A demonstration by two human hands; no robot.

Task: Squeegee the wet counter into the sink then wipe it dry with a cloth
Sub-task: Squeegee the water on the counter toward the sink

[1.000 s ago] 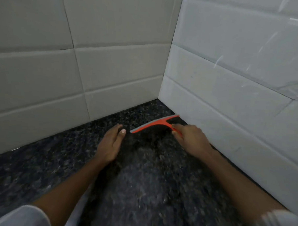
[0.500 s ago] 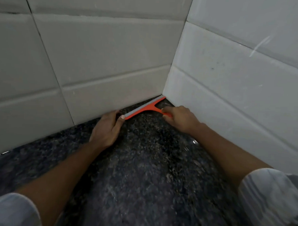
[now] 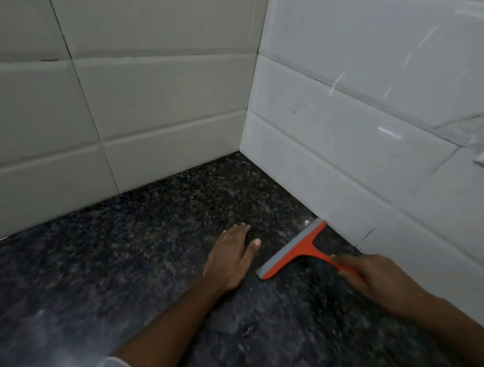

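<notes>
Nearest to the camera is the dark speckled granite table (image 3: 121,261), w/ a few small wet glints; no sink and no cloth are in view. The left hand (image 3: 229,259) lies flat on the stone, palm down, fingers together and thumb out, holding nothing. It sits just beside the near end of the blade, probably to steady the body while the person leans in. The right hand (image 3: 375,278) is closed around the handle of the orange squeegee (image 3: 296,251). The hand is blurred, so it seems to be in motion, but the direction I cannot tell. The gray blade edge faces the corner and rests on the table, approx. diagonal, its far end almost at the foot of the right tiled wall (image 3: 376,133). This placement probably is to catch water along the wall edge. Beyond, the stone runs to the corner where the left tiled wall (image 3: 142,95) meets the right one. Squeegee step is in progress, I judge; wiping not yet done.
</notes>
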